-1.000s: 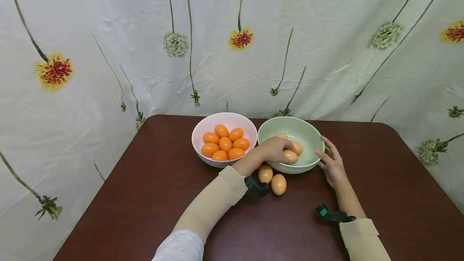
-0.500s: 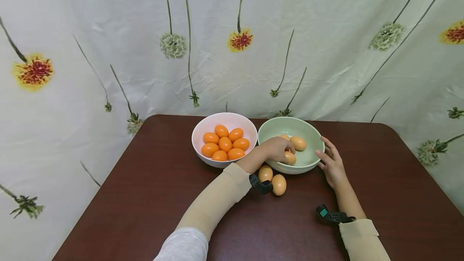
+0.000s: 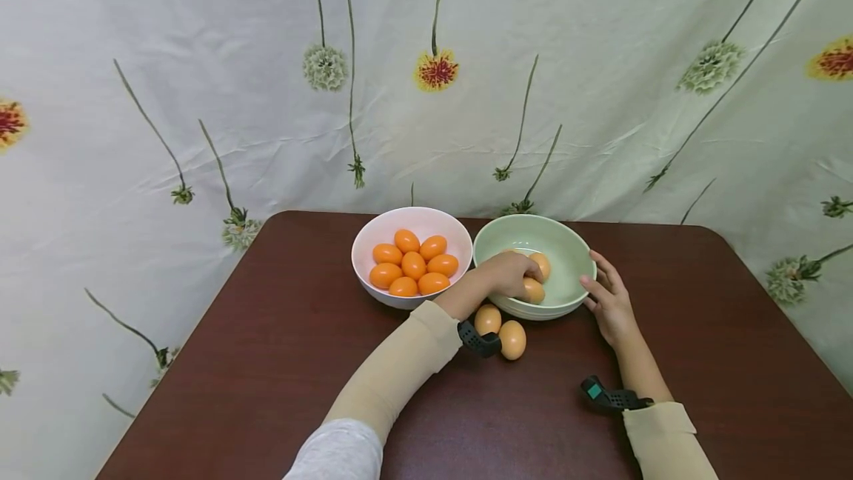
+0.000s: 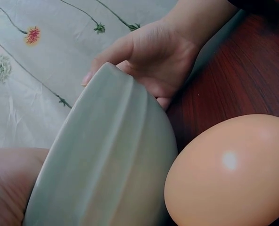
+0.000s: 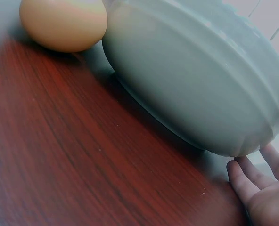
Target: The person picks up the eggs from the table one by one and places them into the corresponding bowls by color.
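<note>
My left hand (image 3: 509, 275) reaches over the near rim into the green bowl (image 3: 573, 243). Its curled fingers hold a brown egg (image 3: 534, 290); the fingertips are partly hidden. Beside it in the bowl lies another egg (image 3: 540, 265), and a third shows barely behind the hand. My right hand (image 3: 609, 306) grips the bowl's right side, thumb at the rim and fingers along the outside wall, as the left wrist view also shows. Two brown eggs rest on the table before the bowl, a front one (image 3: 512, 340) and one (image 3: 488, 319) near my left wrist.
A pink bowl (image 3: 363, 258) with several orange eggs (image 3: 413, 266) stands close to the green bowl's left side. Both bowls are near the back edge of the dark wooden table (image 3: 286, 302). A flower-patterned cloth (image 3: 266, 95) hangs behind it.
Inside the green bowl, the egg beyond my left fingers has shifted right, then back left. My left forearm moved slightly right early on. My right hand keeps its place on the bowl.
</note>
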Motion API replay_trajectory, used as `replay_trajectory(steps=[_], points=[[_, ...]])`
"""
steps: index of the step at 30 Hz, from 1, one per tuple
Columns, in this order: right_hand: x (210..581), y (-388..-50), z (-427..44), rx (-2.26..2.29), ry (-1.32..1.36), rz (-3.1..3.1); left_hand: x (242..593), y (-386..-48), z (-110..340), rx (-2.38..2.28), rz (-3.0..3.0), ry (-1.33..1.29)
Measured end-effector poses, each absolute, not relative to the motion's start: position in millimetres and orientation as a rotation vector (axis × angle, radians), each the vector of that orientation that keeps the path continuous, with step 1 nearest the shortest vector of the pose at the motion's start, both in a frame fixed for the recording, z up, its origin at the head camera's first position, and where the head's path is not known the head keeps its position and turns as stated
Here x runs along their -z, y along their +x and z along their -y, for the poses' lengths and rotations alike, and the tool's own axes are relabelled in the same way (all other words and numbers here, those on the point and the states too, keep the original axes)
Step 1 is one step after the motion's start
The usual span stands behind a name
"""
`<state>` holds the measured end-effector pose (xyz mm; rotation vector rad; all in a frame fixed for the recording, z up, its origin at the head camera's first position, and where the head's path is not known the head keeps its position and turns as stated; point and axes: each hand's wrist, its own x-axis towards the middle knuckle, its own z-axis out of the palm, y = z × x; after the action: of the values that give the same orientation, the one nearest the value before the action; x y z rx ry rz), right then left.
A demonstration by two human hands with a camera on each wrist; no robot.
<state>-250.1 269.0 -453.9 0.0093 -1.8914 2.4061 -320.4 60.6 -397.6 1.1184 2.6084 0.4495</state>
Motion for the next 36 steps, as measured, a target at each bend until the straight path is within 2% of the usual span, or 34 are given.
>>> replay_trajectory(steps=[10, 17, 30, 36], points=[[453.9, -249.3, -269.7, -2.417, 0.015, 1.874, 401.4, -319.6, -59.1, -0.591, -2.665, 1.141], [454.5, -249.1, -270.0, -2.421, 0.009, 1.877, 404.6, -313.1, -53.2, -0.900, -2.719, 1.105], [458.0, -247.6, -273.5, -2.411, 0.027, 1.881, 412.1, -292.4, -33.6, -1.373, -2.588, 1.200], [459.6, -249.8, -273.8, -2.415, 0.012, 1.877, 416.5, -281.1, -24.0, -1.430, -2.567, 1.216]])
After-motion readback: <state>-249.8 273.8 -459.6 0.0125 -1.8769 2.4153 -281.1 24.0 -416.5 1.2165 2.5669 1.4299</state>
